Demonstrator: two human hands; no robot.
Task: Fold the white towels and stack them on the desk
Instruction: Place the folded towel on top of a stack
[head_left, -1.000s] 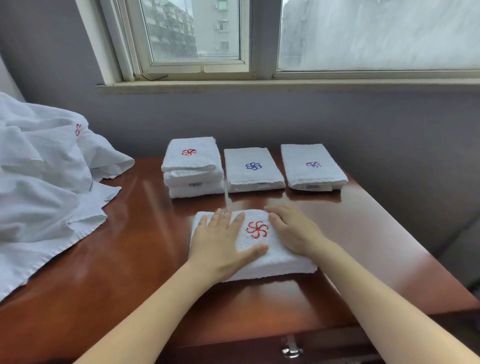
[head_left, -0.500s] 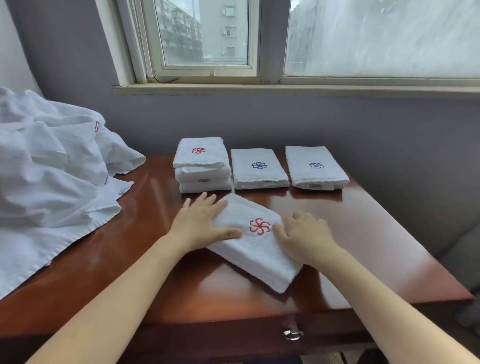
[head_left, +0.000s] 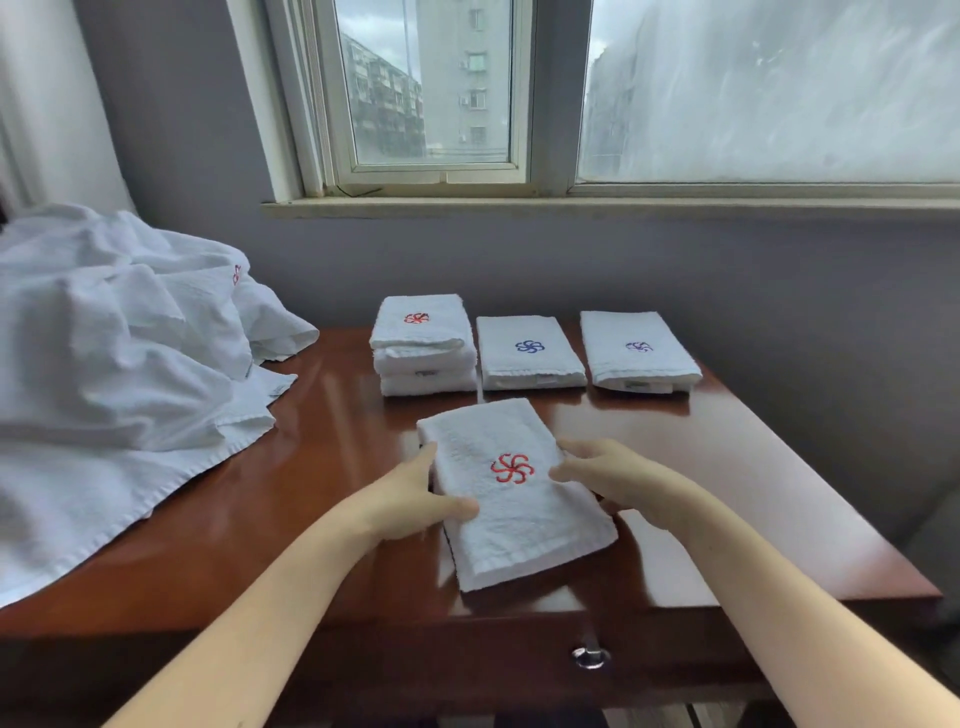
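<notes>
A folded white towel with a red pinwheel mark (head_left: 511, 488) is held between both hands just above the front of the wooden desk (head_left: 291, 499). My left hand (head_left: 415, 499) grips its left edge, thumb on top. Its right edge is gripped by my right hand (head_left: 605, 475), fingers under the fold. Behind it stands a stack of three folded towels with a red mark (head_left: 423, 345), then a blue-marked folded towel (head_left: 527, 353) and a purple-marked one (head_left: 636, 351).
A heap of unfolded white towels (head_left: 114, 364) covers the desk's left side and hangs over its edge. A drawer knob (head_left: 589, 656) sits below the front edge. The grey wall and window sill (head_left: 571, 205) stand behind the desk.
The towel has turned from lying crosswise to lengthwise. Both hands have gone from pressing flat on top to gripping its side edges and lifting it slightly.
</notes>
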